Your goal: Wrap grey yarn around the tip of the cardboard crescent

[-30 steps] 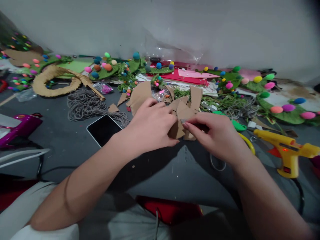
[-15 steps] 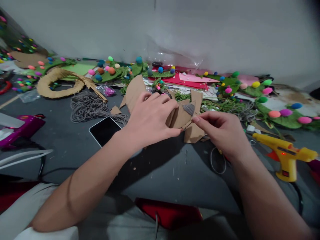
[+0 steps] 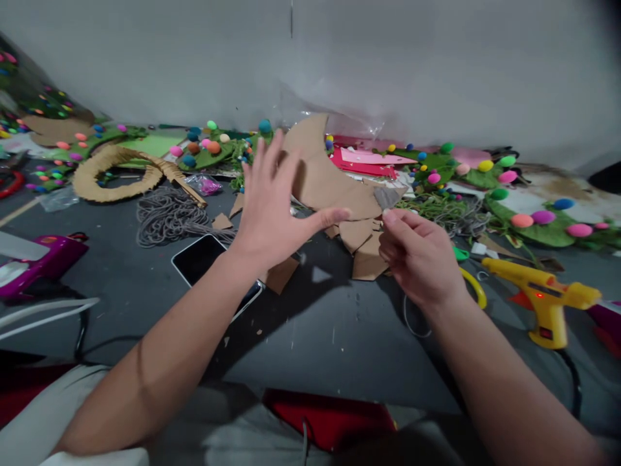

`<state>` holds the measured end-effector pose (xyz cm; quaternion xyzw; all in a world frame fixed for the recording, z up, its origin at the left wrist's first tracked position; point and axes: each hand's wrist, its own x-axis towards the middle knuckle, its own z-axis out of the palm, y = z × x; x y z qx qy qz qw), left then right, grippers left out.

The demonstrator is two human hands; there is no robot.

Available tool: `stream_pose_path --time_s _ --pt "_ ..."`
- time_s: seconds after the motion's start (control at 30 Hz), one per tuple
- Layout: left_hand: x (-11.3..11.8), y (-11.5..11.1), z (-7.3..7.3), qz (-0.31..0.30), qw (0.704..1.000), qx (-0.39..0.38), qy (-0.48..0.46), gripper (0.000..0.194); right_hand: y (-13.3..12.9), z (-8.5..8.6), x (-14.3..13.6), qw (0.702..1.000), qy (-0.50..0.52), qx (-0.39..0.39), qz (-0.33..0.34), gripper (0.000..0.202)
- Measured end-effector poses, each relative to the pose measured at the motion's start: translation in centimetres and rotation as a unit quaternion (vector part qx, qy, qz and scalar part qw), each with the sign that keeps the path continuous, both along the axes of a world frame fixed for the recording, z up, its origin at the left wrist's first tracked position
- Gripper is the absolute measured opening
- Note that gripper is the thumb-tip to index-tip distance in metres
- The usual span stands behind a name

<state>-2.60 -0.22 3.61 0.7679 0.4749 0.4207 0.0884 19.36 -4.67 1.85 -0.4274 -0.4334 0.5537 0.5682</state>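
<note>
A brown cardboard crescent (image 3: 334,184) stands raised above the table, one horn pointing up. Its right tip is wrapped in grey cord (image 3: 387,197). My right hand (image 3: 420,255) is closed, thumb and finger pinching at this wrapped tip; the other fingers are curled. My left hand (image 3: 272,207) has its fingers spread and its thumb stretched out along the crescent's left side, in front of it. Whether its fingertips touch the cardboard I cannot tell. Below the right hand hangs a thin cord loop (image 3: 416,333).
Cardboard scraps (image 3: 369,259) lie under the crescent. A phone (image 3: 198,259) and a heap of grey cord (image 3: 167,217) are on the left. At right stands a yellow glue gun (image 3: 548,298) with a red light. A cardboard ring (image 3: 85,178) and pompom-decorated leaves (image 3: 533,217) line the back.
The crescent has swung up and turned, so its broad face now shows. My left hand has moved off its lower part, leftward, with fingers spreading. My right hand stays near the wrapped tip.
</note>
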Motion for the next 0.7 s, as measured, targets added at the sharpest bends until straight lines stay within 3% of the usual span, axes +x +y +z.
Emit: stream_pose_path --time_s 0.1,0.17,0.23,0.3,0.37,0.53,0.7 --pt "0.5 0.6 -0.7 -0.035 0.979 -0.088 -0.179 0.087 -0.1 0.0 -0.3 0.999 0.017 0.033 -0.026 0.024" --pt "1.2 0.6 -1.1 -0.091 0.932 -0.175 -0.303 0.07 -0.4 0.1 -0.5 0.998 0.008 0.051 -0.037 0.025" --pt "2.0 0.1 -1.2 -0.1 0.87 -0.266 -0.404 0.056 -0.7 0.1 -0.8 0.997 -0.011 0.063 -0.043 0.027" --pt "2.7 -0.6 -0.9 -0.087 0.823 -0.325 -0.458 0.052 -0.9 0.0 -1.0 0.996 -0.028 0.074 -0.044 0.027" --pt "3.2 -1.3 -0.6 -0.098 0.799 -0.359 -0.472 0.051 -1.2 -0.1 -1.1 0.994 -0.045 0.084 -0.049 0.026" --pt "2.9 -1.7 -0.1 -0.166 0.778 -0.399 -0.456 0.051 -1.4 -0.4 -0.7 0.987 -0.091 0.122 -0.042 0.026" --pt "0.8 -0.1 -0.8 -0.244 0.813 -0.341 -0.405 0.035 -0.4 -1.0 0.7 0.99 -0.082 0.085 0.082 0.026"
